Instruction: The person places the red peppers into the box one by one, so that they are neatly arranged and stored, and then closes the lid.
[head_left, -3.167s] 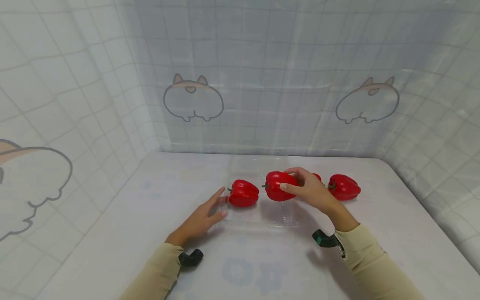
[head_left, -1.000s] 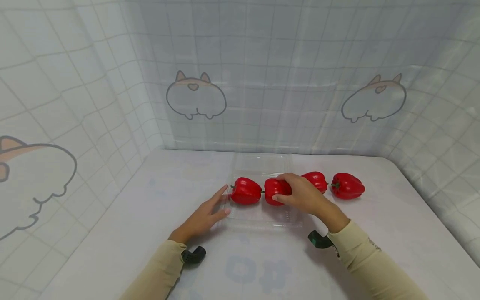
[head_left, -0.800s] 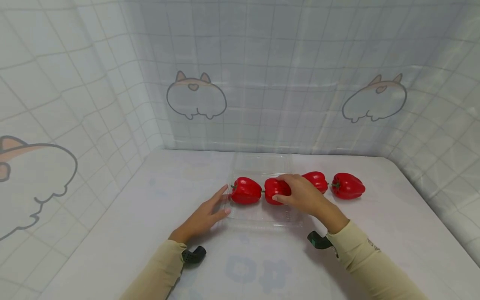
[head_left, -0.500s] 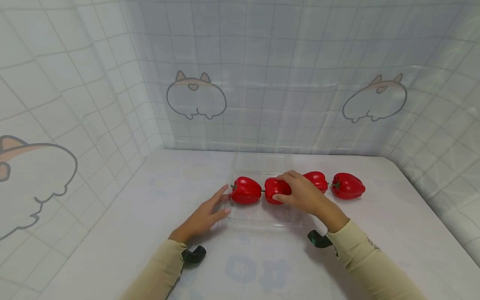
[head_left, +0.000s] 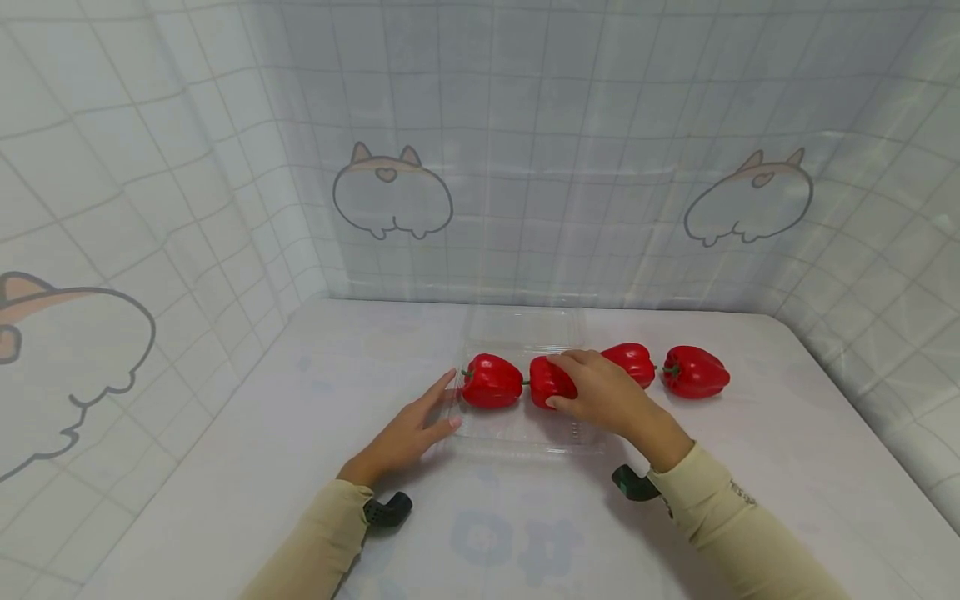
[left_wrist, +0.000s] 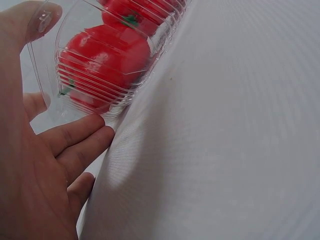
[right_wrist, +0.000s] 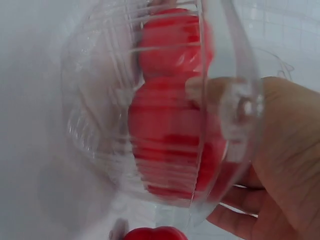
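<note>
Now my right hand (head_left: 607, 396) grasps one red pepper (head_left: 547, 385) by thumb and fingers inside the clear box (head_left: 517, 432), beside a second pepper (head_left: 491, 385). My left hand (head_left: 401, 435), fingers loosely extended, touches the box's end, whose ribs (left_wrist: 95, 89) the left wrist view shows plainly, the head view only faintly.

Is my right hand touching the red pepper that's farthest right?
Apart. The head view shows bare tabletop between the right hand and the rightmost pepper.
</note>
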